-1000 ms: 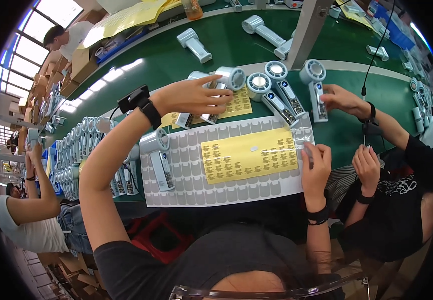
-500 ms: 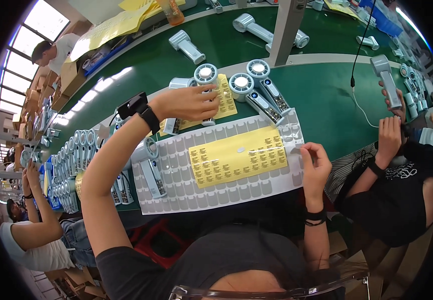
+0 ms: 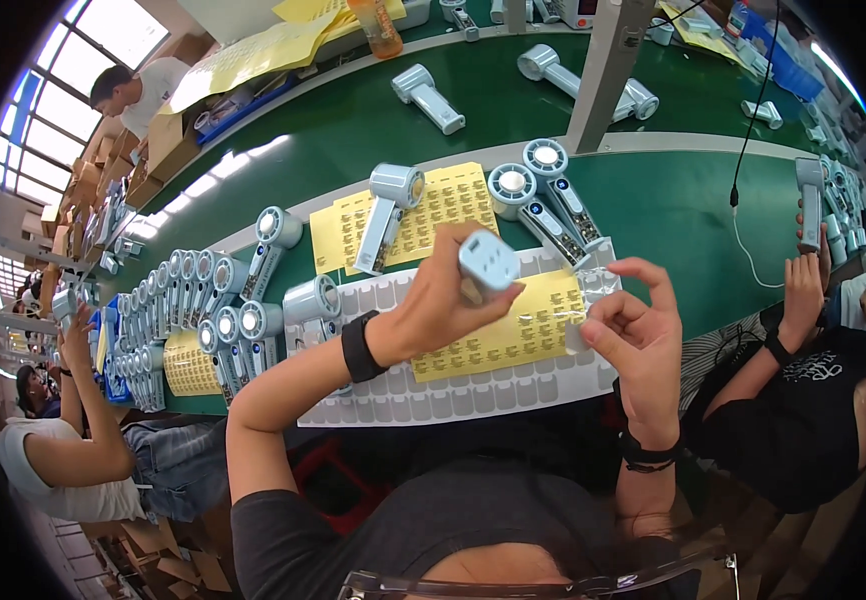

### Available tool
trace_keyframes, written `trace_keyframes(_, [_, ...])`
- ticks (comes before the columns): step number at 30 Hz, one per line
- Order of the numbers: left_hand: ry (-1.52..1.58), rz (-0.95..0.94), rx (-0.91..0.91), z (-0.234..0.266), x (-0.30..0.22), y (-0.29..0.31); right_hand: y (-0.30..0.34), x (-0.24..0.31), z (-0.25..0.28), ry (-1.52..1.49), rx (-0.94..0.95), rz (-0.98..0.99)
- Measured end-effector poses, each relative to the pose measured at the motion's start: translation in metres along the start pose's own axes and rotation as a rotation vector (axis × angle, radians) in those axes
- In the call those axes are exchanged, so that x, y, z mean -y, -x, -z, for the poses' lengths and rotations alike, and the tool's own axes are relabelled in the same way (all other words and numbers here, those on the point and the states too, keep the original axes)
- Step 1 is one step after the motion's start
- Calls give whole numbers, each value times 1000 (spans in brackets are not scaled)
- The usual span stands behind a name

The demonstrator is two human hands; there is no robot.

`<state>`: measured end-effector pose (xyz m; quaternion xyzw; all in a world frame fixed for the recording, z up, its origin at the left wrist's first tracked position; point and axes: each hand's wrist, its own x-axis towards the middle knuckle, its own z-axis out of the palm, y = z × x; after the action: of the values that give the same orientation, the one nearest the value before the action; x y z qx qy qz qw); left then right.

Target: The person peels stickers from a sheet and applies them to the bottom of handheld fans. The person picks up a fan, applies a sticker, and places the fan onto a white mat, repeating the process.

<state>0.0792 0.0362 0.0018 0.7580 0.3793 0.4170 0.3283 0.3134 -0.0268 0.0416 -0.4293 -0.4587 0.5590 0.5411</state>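
My left hand (image 3: pixel 431 305) is wrapped round a pale blue handheld fan (image 3: pixel 490 262), whose handle end tilts up toward me. Between the thumb and fingers of my right hand (image 3: pixel 641 340) is a small grey sticker (image 3: pixel 575 341). Both hands are above a white sheet of grey stickers (image 3: pixel 473 402), with a yellow label sheet (image 3: pixel 453 358) lying on it. Another fan (image 3: pixel 311 300) rests on the sheet's left part, partly behind my left forearm. Just beyond the sheet, two fans with exposed innards (image 3: pixel 550 230) lie side by side.
A fan (image 3: pixel 381 228) lies on more yellow label sheets (image 3: pixel 438 190) at the back. Rows of fans (image 3: pixel 168 290) stand at the left. A metal post (image 3: pixel 608 80) rises behind, and a cable (image 3: pixel 738 215) hangs at the right. Co-workers handle fans on either side.
My left hand has lifted a fan off the yellow sheets and brought it nearer, toward my right hand. My right hand stays pinched on the sticker. The whole view has shifted somewhat.
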Motion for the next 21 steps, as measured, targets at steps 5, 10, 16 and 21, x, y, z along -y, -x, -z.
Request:
trace_keyframes(5, [-48, -178, 200, 1, -10, 1, -10, 19, -23, -40, 69, -26])
trace_keyframes(10, [-84, -245, 269, -1, -17, 2, -15, 17, -38, 75, 87, 11])
trace_keyframes(16, [-46, -196, 294, -2, -18, 2, -16, 16, -39, 120, 111, 27])
trace_keyframes(21, [-43, -179, 309, -3, -19, 2, -15, 16, -39, 104, 104, 27])
